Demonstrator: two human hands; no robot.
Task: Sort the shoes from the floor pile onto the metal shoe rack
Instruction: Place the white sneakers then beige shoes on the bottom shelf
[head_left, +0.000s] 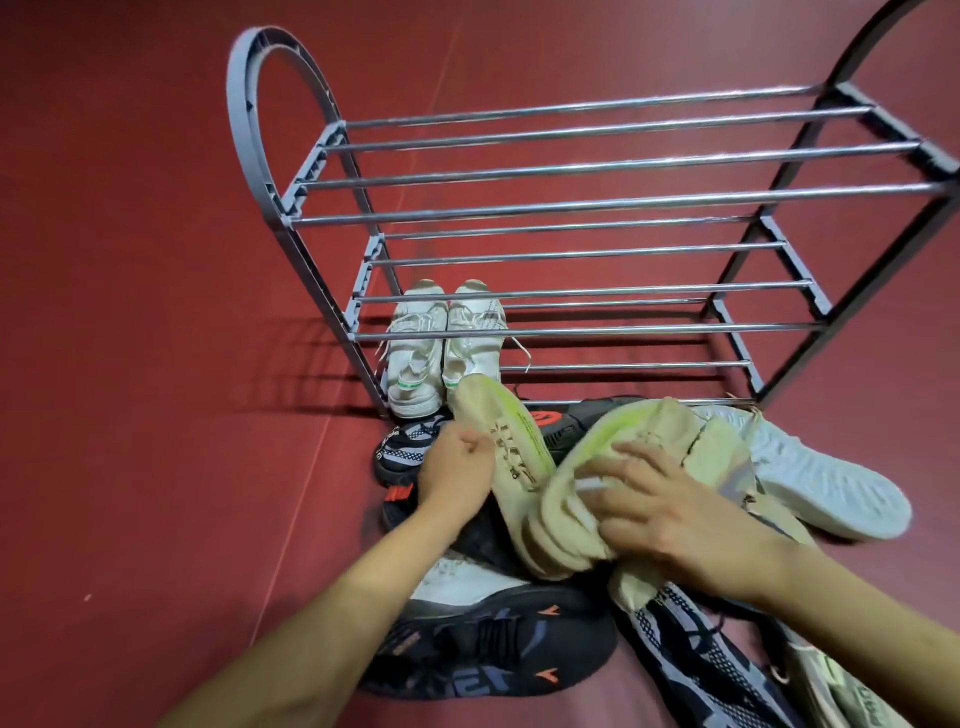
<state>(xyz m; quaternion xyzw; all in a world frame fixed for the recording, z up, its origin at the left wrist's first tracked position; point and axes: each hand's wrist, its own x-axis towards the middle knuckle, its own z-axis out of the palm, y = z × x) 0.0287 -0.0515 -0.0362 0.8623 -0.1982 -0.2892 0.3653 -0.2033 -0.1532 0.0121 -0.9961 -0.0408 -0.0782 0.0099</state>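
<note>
Your left hand and right hand each grip a cream shoe, toes pointing toward the shoe rack.

We are looking at a bare indoor space, perhaps a sports hall: smooth red floor, shoe rack, piled sneakers.

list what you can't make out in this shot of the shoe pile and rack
Head view only:
- Right side of the metal rack: cut off by the frame edge.
- Left hand: its fingers curl behind a beige shoe, so the grip is unclear.
- Right hand: blurred on the other beige shoe.
- Black shoes: partly buried, so the count is unclear.
</note>
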